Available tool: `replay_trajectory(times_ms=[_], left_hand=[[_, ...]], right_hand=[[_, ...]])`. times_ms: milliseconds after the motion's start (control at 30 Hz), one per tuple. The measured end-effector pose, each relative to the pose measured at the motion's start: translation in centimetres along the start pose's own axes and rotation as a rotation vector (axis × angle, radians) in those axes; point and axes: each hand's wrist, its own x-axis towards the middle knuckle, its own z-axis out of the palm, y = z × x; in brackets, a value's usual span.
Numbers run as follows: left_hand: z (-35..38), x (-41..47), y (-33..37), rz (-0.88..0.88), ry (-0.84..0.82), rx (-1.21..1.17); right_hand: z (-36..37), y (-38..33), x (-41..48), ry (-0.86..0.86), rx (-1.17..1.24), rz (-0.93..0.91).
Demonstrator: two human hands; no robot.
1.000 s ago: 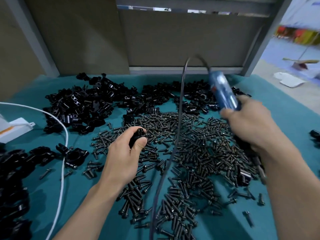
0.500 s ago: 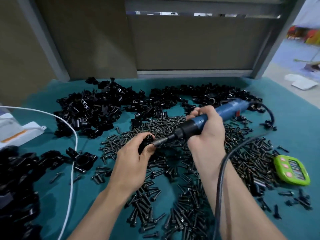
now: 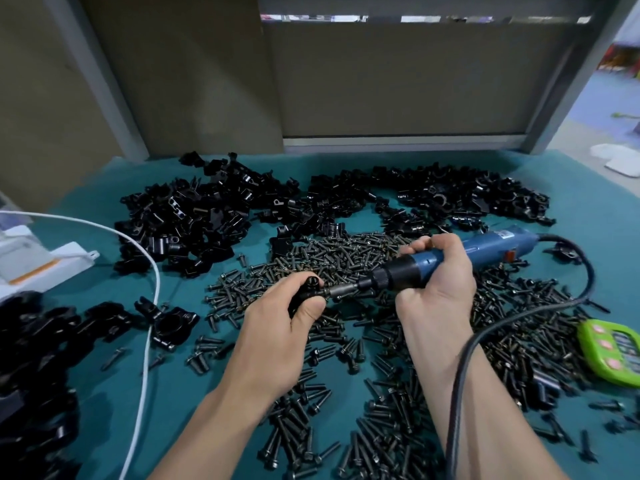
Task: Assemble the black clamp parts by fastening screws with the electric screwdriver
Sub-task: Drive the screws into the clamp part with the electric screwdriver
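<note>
In the middle of the frame, the left hand (image 3: 277,327) pinches a clamp (image 3: 306,292). The right hand (image 3: 438,282) grips the screwdriver (image 3: 450,259), its tip touching the clamp.

The left hand (image 3: 277,327) pinches a black clamp (image 3: 308,289); the right hand (image 3: 440,282) presses the electric screwdriver (image 3: 450,258) into it.

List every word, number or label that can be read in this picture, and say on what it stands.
No text can be read with certainty.
Pale label on the blue electric screwdriver: too small to read.
Display of the green timer: blurred, unreadable.
</note>
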Motion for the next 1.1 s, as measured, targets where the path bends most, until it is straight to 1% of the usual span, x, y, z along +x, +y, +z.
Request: replay_trajectory(times_ms=[267,367,467,633,933,1100], left_hand=[[-0.33,0.08,-0.45,-0.041,-0.043,-0.003],[-0.24,0.08,-0.21,-0.016,-0.047,-0.008],[-0.35,0.35,-0.39,-0.049,-0.04,-0.025],[-0.61,0.36,-0.47,-0.054,-0.033,-0.025],[-0.71,0.0,0.32,-0.05,-0.088,-0.017],[-0.52,-0.09,0.22,-0.079,-0.04,-0.026]], right_hand=[[-0.26,0.54,0.17,-0.027,0.027,0.013],[-0.31,0.76,0.2,-0.013,0.025,0.012],[-0.35,0.89,0.27,-0.015,0.019,0.021],[-0.52,0.3,0.77,-0.033,0.041,0.022],[-0.37,0.79,0.34,-0.055,0.031,0.025],[-0.16,0.83,0.15,-0.076,0.032,0.036]])
